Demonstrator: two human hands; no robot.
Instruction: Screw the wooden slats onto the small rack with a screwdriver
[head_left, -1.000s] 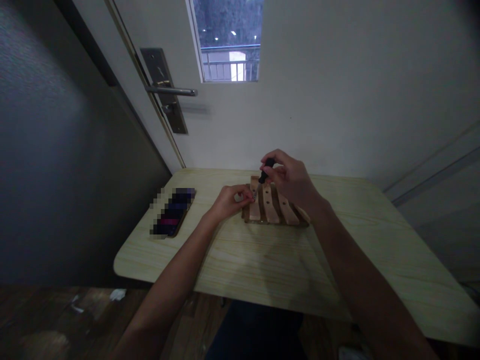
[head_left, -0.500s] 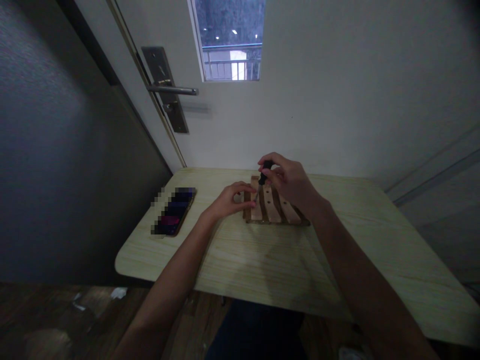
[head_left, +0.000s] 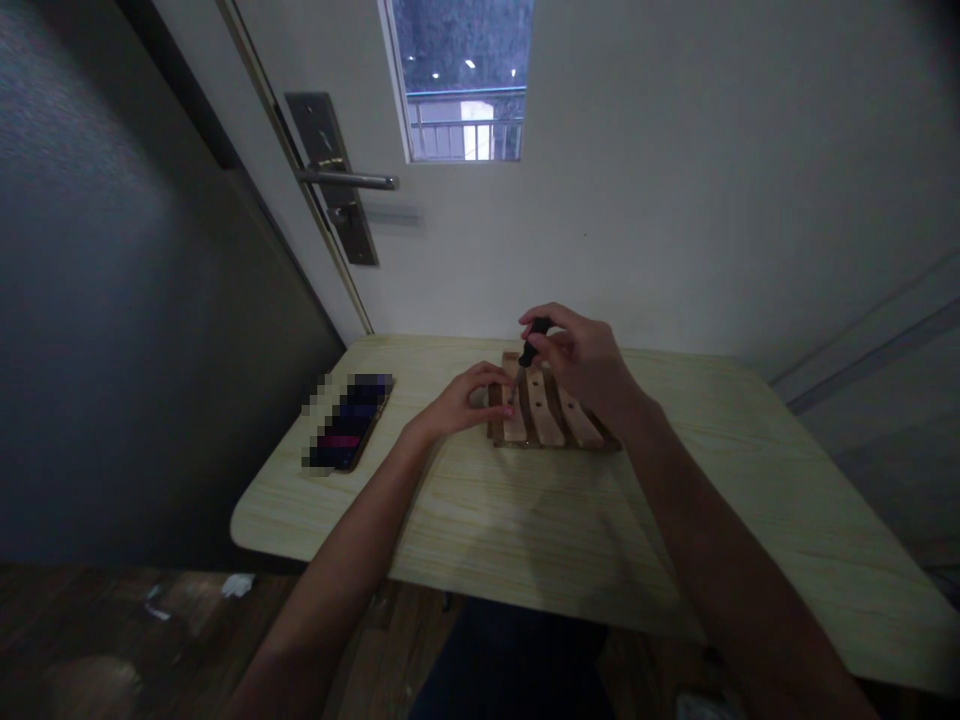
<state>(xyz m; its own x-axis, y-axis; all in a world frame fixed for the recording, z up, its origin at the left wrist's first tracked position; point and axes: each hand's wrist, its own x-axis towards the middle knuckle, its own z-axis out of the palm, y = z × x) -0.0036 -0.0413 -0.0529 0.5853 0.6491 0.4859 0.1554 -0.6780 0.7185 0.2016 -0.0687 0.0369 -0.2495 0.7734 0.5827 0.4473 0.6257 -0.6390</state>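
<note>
A small wooden slatted piece (head_left: pixel 551 420) lies on the pale wooden table (head_left: pixel 525 520), its light slats crossing dark battens. My right hand (head_left: pixel 581 362) is closed round the black handle of a small screwdriver (head_left: pixel 530 346), which stands nearly upright with its tip down on the leftmost slat. My left hand (head_left: pixel 465 398) rests at the left edge of the slatted piece, fingers curled and pinched close to the screwdriver tip. What the left fingers pinch is too small to see.
A phone (head_left: pixel 349 432) lies on the table's left part. Behind the table stands a white door with a metal lever handle (head_left: pixel 349 182) and a small window (head_left: pixel 463 80). A dark wall is at left. The floor below is dark wood.
The scene barely differs. My left fingers shifted slightly at the slat's edge, and my right hand's fingers moved a little round the screwdriver handle.
</note>
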